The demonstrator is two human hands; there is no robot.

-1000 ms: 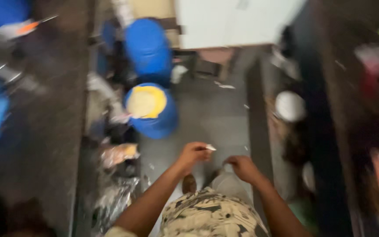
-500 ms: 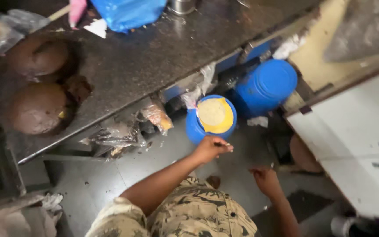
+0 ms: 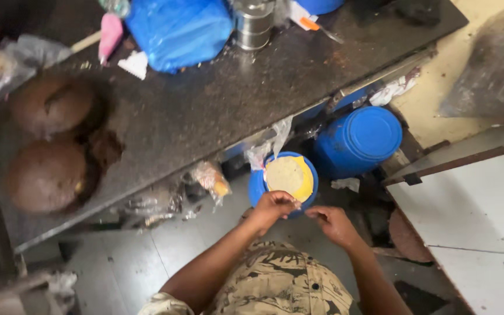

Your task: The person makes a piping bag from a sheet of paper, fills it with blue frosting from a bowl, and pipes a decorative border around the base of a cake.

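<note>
Overhead, looking down on a dark speckled stone counter (image 3: pixel 217 111) running diagonally across the upper left, scuffed and littered with crumbs. On it: two round brown lumps (image 3: pixel 48 140) at the left edge, a crumpled blue plastic bag (image 3: pixel 176 29) at the top, a steel canister (image 3: pixel 254 22) just beside the bag, a pink item (image 3: pixel 110 34), a white scrap (image 3: pixel 134 63), a clear plastic bag (image 3: pixel 13 58) at far left. Grey floor (image 3: pixel 129 262) below the counter, dusty. Crinkled plastic wrappers (image 3: pixel 164 201) tucked under the counter edge. White cabinet (image 3: pixel 479 216) with dark handles at lower right; pale yellow surface (image 3: pixel 433 87) at upper right with a grey plastic sack (image 3: pixel 494 70) on it.

Open blue tub (image 3: pixel 284 184) sits on the floor at the foot of the counter, filled with pale yellowish-white powder or dough, surface flat and grainy, a yellow liner showing round the right rim. Closed blue lidded drum (image 3: pixel 361 140) stands just beside it to the right, touching or nearly so.

Left hand (image 3: pixel 272 207) is over the near rim of the open tub, fingers curled narrow, pinched together; too small to tell what, if anything, is in them. Right hand (image 3: pixel 333 224) is just beside it, slightly lower, fingers bent inward, narrow, held close to the left; cannot tell whether it grips anything. Both forearms come up from the bottom edge over a camouflage-print garment (image 3: pixel 275 286).
</note>
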